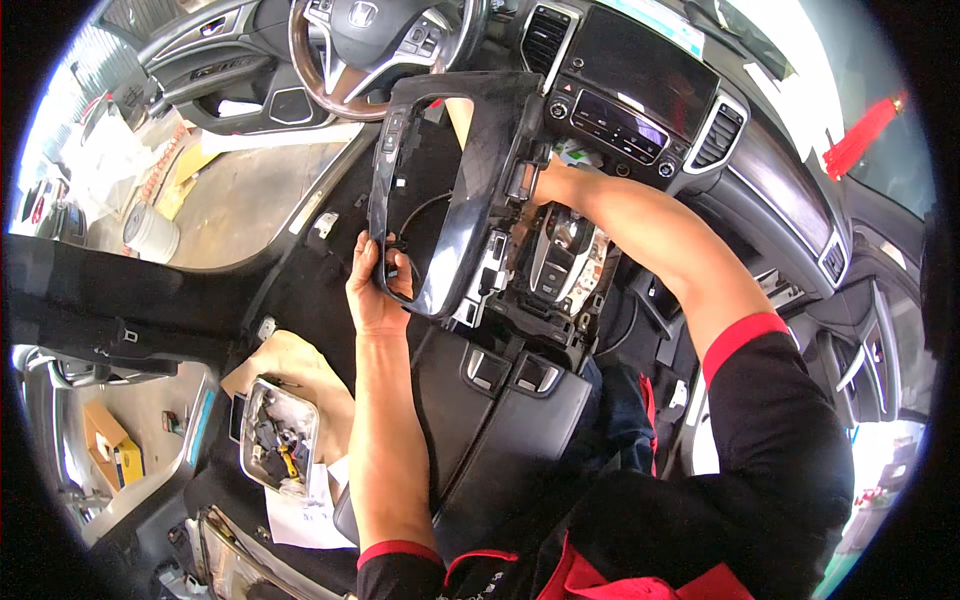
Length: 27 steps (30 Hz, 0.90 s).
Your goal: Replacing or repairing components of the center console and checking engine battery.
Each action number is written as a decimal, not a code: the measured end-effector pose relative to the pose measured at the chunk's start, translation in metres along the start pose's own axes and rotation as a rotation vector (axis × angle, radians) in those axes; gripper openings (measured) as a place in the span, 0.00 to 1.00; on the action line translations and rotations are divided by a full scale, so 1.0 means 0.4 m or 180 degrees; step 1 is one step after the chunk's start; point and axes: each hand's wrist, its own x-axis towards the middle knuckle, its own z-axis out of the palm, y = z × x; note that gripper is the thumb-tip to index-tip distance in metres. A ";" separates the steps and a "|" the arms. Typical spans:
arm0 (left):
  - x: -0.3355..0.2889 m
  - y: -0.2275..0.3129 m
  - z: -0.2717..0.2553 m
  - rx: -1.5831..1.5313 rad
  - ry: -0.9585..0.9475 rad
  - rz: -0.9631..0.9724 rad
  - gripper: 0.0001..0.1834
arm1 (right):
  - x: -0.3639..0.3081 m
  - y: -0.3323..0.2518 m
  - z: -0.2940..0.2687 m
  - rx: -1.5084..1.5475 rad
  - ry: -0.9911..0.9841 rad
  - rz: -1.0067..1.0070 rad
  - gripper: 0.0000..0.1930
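The black trim frame (468,220) is leaning left of the gear selector panel (549,266), apparently fully off it, leaving the surrounding brackets (590,276) uncovered. The left hand (378,292) is pinching the frame's near corner. The right hand (543,186) is sitting just beyond the panel, its grip impossible to tell. Well left of the panel, an open tray (317,432) is holding small parts (264,436) and a yellow tool (288,459).

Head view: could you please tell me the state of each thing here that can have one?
Black trim frame: tilted, off the console
Left hand: fingers closed on the frame's near end
Right hand: partly hidden, grip unclear
Console: uncovered, innards exposed
Armrest lid: shut
Dashboard screen: dark
Driver's door: open
Parts tray: uncovered, filled with small items
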 end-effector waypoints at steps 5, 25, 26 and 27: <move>0.011 -0.013 0.010 -0.0012 0.0029 -0.0058 0.12 | -0.055 -0.002 -0.025 0.0125 0.0238 0.0172 0.12; 0.011 -0.004 0.012 0.0224 0.0260 0.0124 0.10 | -0.322 -0.052 -0.234 0.1111 0.0929 0.1342 0.15; 0.011 -0.005 0.013 0.0225 0.0251 0.0107 0.10 | -0.318 -0.046 -0.237 0.1124 0.0920 0.1404 0.14; 0.007 0.005 0.011 0.0167 0.0218 0.0051 0.10 | -0.304 -0.047 -0.239 0.1087 0.0925 0.1414 0.13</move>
